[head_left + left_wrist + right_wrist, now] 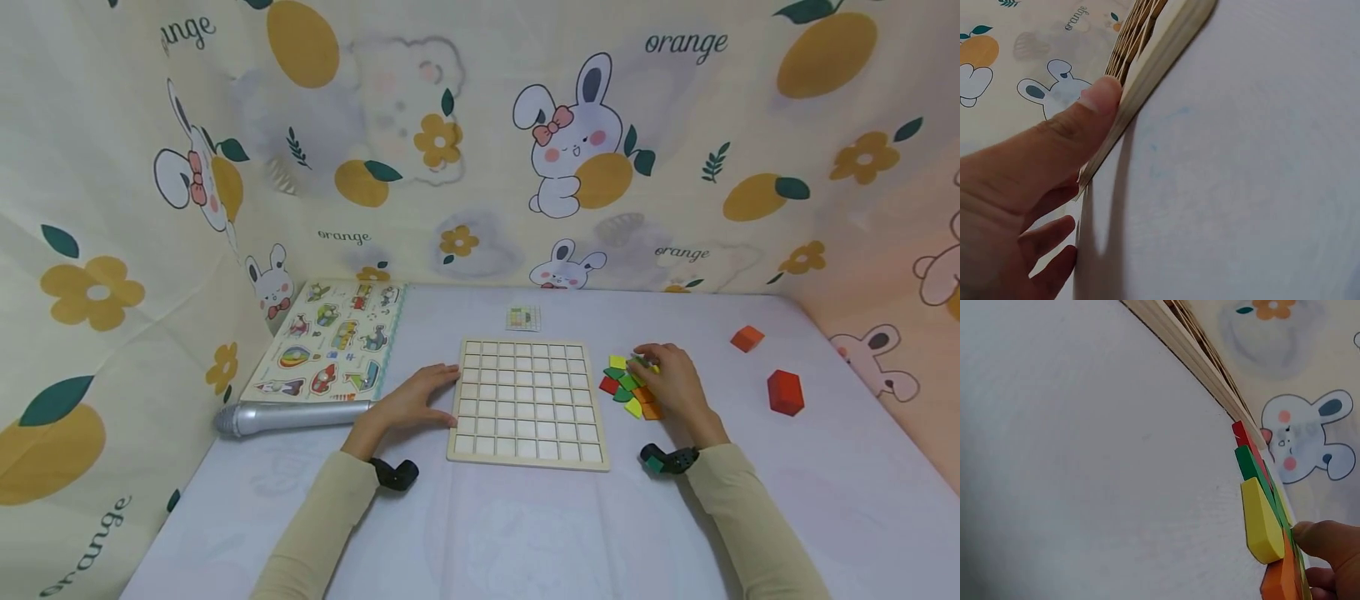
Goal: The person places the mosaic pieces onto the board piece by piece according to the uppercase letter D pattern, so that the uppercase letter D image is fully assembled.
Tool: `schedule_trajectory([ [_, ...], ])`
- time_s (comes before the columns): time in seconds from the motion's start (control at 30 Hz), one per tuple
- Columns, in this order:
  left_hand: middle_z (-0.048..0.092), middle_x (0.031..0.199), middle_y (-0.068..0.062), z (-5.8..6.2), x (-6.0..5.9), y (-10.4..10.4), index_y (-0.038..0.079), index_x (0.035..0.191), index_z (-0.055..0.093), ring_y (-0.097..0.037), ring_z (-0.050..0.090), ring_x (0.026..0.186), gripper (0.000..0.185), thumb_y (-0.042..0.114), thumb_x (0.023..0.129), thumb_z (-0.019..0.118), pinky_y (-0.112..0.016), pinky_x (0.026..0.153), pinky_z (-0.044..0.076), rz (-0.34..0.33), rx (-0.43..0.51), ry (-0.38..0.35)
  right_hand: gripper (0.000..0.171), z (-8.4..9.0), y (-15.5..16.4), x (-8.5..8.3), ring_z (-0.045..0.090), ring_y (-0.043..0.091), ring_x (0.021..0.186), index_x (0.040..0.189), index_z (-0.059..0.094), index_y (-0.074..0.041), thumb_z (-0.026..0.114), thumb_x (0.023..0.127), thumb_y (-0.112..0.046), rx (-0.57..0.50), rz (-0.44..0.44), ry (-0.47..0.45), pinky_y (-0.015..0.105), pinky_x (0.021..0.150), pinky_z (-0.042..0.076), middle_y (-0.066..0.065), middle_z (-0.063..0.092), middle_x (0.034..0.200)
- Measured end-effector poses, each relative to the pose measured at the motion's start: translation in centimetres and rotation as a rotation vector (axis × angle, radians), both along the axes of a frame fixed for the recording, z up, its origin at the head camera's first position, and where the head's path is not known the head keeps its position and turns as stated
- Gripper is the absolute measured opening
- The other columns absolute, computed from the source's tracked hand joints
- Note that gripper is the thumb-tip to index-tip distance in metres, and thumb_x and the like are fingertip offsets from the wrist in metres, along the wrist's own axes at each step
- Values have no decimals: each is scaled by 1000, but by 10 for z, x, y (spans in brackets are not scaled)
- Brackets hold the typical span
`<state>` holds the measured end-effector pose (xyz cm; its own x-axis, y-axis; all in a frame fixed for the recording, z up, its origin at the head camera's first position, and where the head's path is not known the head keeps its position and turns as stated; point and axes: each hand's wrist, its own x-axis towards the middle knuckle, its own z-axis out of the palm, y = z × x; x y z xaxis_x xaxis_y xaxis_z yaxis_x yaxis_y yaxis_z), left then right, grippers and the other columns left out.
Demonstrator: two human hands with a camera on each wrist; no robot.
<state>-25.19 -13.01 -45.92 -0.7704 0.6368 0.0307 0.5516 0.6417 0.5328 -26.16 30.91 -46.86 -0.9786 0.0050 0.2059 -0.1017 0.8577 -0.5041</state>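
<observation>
The head camera looks down and forward over the grid board [527,400] from a little way back. Both wrist cameras sit low and very close — one at the board's left edge [1147,69], one at its right [1197,356].

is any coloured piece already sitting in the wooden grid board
No, every square of the wooden grid board shows bare wood; the coloured pieces lie beside it.

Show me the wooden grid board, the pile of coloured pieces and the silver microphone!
wooden grid board [525,398], head view, middle squares.
pile of coloured pieces [622,385], head view, green piece.
silver microphone [292,416], head view, handle.
</observation>
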Motion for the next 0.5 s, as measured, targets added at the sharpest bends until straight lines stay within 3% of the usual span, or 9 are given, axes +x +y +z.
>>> schedule_trajectory([
  [0.5,33,149,-7,-1,5,1,5,140,41,-29,23,139,78,37,77,74,-43,116,17,29,-13,-39,37,-3,1,-2,48,35,96,115,62,-1,67,87,-24,6,17,11,53,86,45,20,56,104],
])
